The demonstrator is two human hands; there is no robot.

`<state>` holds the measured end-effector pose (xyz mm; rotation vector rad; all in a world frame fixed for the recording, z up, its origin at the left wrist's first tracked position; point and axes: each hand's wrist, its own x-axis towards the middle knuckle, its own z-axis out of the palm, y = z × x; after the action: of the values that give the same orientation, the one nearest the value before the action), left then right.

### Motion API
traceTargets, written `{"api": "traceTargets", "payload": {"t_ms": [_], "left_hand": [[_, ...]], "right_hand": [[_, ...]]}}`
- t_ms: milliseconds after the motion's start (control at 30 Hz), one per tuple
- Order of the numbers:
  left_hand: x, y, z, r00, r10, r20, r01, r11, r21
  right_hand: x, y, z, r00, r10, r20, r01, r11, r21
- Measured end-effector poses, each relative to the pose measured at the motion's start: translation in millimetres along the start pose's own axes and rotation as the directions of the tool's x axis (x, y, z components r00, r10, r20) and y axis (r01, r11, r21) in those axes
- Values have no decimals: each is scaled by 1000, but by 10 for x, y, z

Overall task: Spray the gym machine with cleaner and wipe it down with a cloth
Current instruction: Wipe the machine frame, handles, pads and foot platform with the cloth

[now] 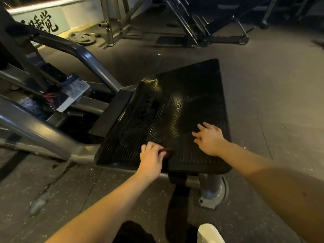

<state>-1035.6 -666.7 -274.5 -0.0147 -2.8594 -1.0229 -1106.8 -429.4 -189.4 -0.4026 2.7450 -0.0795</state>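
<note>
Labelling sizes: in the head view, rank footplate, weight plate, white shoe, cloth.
Largest: footplate
Then weight plate and white shoe: alike, shoe nearer and cropped, so unranked
Smallest: cloth, partly hidden in the left hand

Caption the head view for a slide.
On a ribbed footplate, left hand grips a dark reddish object at the near edge; right hand rests spread.

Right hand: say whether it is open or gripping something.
Open: the right hand has fingers spread over the black footplate, holding nothing.

A weight plate [82,38] lies flat on the floor [271,88], far beyond the left grip [151,158], leftward. A wall sign [43,23] stands behind it. A white shoe [209,233] sits nearer, rightward.
</note>
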Motion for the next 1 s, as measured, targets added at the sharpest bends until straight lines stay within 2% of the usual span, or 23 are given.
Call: {"api": "traceTargets", "payload": {"t_ms": [67,133,200,267,333,400,500,567,600,633,667,700,767,800,833,900,1000], "left_hand": [[361,214,30,998,32,-59,-36,997,-65],[639,414,148,999,34,-27,-36,996,-83],[735,480,353,999,-1,42,0,1000,11],[670,448,482,1000,-10,28,6,993,119],[482,371,484,999,46,-19,-43,989,138],[173,304,406,993,116,-33,-112,987,114],[-268,209,243,987,141,76,-146,988,53],[-389,216,105,984,117,134,-110,992,-58],[-400,261,29,987,108,120,-90,985,-144],[-382,330,-54,992,97,84,-75,969,-235],[-343,413,-132,996,75,43,-57,942,-332],[-298,508,-207,999,41,18,-29,904,-426],[-196,701,-319,999,-21,30,34,802,-596],[-142,774,-348,998,-29,50,55,751,-658],[-91,838,-362,997,-22,69,64,715,-697],[13,932,-363,999,6,52,33,708,-705],[178,979,-361,1000,12,16,2,742,-670]], "right_hand": [[15,28,13,1000,10,-21,-9,999,37],[34,64,4,999,16,-30,-13,996,93],[32,93,9,999,17,-49,-10,989,148],[14,110,40,998,7,-60,2,989,149],[-28,104,77,998,-5,-58,13,992,126],[-87,70,122,998,-36,-57,41,995,93],[-220,-53,131,985,-132,-114,138,990,44],[-328,-171,89,973,-183,-144,203,969,140],[-381,-236,67,973,-176,-147,210,941,264],[-433,-310,34,982,-137,-130,182,873,453],[-480,-384,-7,993,-88,-83,121,746,655],[-520,-454,-50,998,-57,-17,46,570,821],[-547,-521,-153,991,-56,122,-106,226,968],[-548,-528,-208,982,-77,170,-161,110,981],[-548,-513,-254,974,-104,199,-197,30,980],[-504,-442,-317,962,-163,217,-231,-76,970],[-381,-319,-379,966,-170,198,-224,-158,962]]}}
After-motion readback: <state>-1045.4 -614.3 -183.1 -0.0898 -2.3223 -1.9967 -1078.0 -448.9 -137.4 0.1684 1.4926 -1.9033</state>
